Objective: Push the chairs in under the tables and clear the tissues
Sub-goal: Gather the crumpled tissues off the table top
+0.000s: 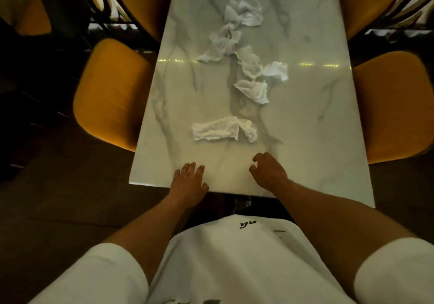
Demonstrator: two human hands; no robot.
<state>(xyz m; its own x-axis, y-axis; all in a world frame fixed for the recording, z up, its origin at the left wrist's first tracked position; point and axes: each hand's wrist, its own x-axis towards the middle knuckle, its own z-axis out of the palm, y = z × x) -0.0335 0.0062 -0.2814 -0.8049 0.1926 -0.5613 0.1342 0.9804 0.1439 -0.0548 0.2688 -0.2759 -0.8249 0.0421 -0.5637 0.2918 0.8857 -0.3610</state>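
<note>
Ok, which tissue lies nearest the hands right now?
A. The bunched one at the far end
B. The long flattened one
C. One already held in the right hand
B: the long flattened tissue lies just beyond the empty right hand and left hand.

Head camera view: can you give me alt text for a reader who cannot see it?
Both empty hands, left hand flat and right hand curled, rest at the near edge of a white marble table strewn with crumpled tissues. Mustard-yellow chairs flank both long sides.

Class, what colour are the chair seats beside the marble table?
Mustard yellow, as on the near-left chair seat, seen in the head view.
</note>
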